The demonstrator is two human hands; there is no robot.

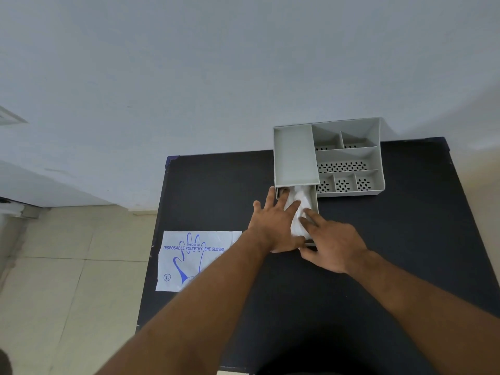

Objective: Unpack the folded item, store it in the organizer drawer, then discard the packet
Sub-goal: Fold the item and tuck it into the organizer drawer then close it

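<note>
A grey organizer (349, 152) stands at the back of the black table (378, 239). Its drawer (315, 201) is pulled out toward me at the lower left. A folded, translucent white plastic item (299, 212) lies in the drawer. My left hand (273, 226) rests flat on the item's left side with its fingers spread into the drawer. From the right, my right hand (332, 247) presses fingertips on the item's near end. The empty white packet (194, 259), printed "Disposable Polyethylene Gloves" in blue, lies flat at the table's left edge.
The organizer's open top has several compartments with perforated floors. A pale wall rises behind the table. Beige floor tiles (67, 266) lie to the left of the table.
</note>
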